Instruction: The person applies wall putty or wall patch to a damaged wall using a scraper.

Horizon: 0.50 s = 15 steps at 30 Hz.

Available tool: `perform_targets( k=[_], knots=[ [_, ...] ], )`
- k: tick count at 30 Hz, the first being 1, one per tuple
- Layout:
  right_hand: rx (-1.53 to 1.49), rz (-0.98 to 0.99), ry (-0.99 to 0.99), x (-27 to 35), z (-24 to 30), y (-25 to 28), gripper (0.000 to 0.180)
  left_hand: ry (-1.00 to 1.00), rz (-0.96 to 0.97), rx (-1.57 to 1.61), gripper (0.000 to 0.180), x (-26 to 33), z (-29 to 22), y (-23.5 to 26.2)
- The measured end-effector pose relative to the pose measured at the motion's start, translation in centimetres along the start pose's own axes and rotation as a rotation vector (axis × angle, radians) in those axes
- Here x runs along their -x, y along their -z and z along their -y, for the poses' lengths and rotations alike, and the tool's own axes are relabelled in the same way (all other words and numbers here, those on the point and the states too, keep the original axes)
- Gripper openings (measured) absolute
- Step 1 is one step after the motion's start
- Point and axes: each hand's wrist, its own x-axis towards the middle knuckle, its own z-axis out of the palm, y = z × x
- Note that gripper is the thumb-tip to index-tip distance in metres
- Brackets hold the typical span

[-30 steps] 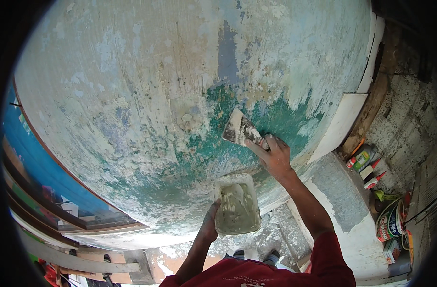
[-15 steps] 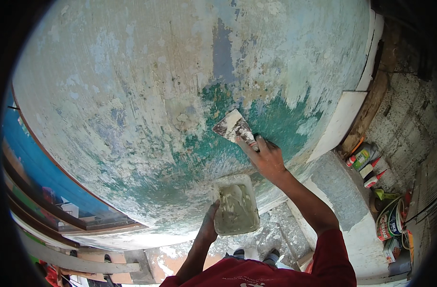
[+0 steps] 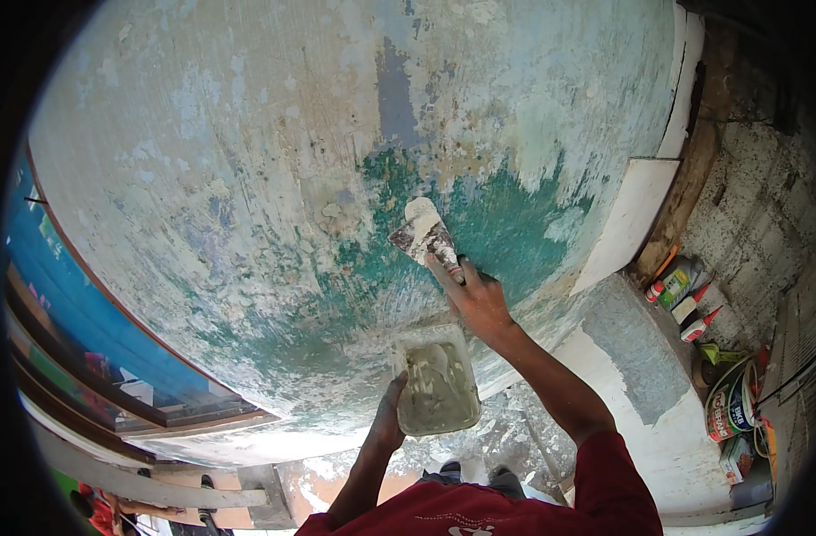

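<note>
In my right hand (image 3: 485, 308) is a putty knife (image 3: 433, 250), gripped by its handle with fingers stretched along it. Pale filler coats part of the blade, whose tip is at the peeling wall (image 3: 336, 134). Just beyond the blade edge shows a cream patch of filler (image 3: 418, 209), over green old paint. Lower down, my left hand (image 3: 390, 413) grips a rectangular plastic tub (image 3: 439, 430) by its left side. Greyish filler is spread over the tub's inside. The tub is below the knife and apart from it.
A window frame (image 3: 274, 417) with blue behind it borders the wall at left. On the right, several bottles (image 3: 681, 295) and a paint can (image 3: 731, 406) stand by a ledge (image 3: 645, 366). Wooden slats (image 3: 158, 487) cross the lower left. My feet (image 3: 506, 482) are below.
The putty knife has shifted slightly left, and a cream patch of filler now shows past its blade edge. The tub stays in my left hand, nearly in place. The whole view has shifted slightly.
</note>
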Motion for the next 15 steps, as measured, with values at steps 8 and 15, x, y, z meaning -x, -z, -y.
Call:
perform_targets(
  k=[8,15],
  knots=[
    [-0.111,0.001,0.023,4.5,0.4,1.8,0.066,-0.064,-0.052,0.028,0.054,2.4,1.9,-1.0],
    [-0.26,-0.075,-0.061,2.8,2.8,6.0,0.054,-0.116,-0.091,0.047,0.051,4.3,4.7,-0.4]
  ],
)
